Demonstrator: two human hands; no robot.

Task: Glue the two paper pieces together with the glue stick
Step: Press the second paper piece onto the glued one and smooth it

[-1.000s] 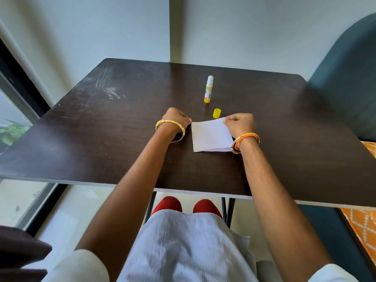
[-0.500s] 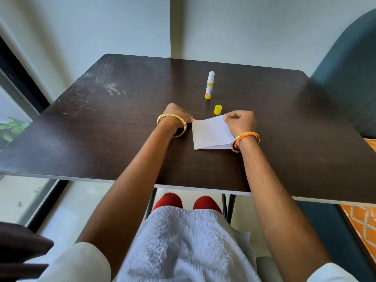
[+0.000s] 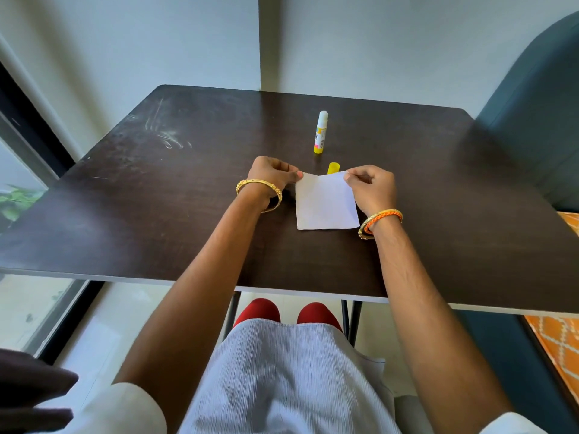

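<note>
From my remote feed, just above the centre of the frame: a white paper [image 3: 326,203] lies flat on a dark brown table [image 3: 141,198], its far two corners pinched by a person's hands. I cannot tell from this view whether it is one sheet or two stacked. The left hand [image 3: 271,177], a gold bangle [image 3: 260,191] at its wrist, closes thumb and fingertips on the upper left corner. The right hand [image 3: 372,189], wearing an orange and gold bangle [image 3: 380,222], grips the upper right corner between thumb and forefinger, that corner raised slightly off the table.

Just above the paper, the yellow cap [image 3: 333,168] stands on the table, its lower part hidden behind the paper's top edge. Higher in the frame, the uncapped glue stick [image 3: 321,132] stands upright, white tip uppermost, apart from both hands.

At the right edge I see a dark teal chair [image 3: 532,104]; at the left edge, a window frame with green leaves beyond. A pale striped garment and red knees fill the bottom of the frame.
</note>
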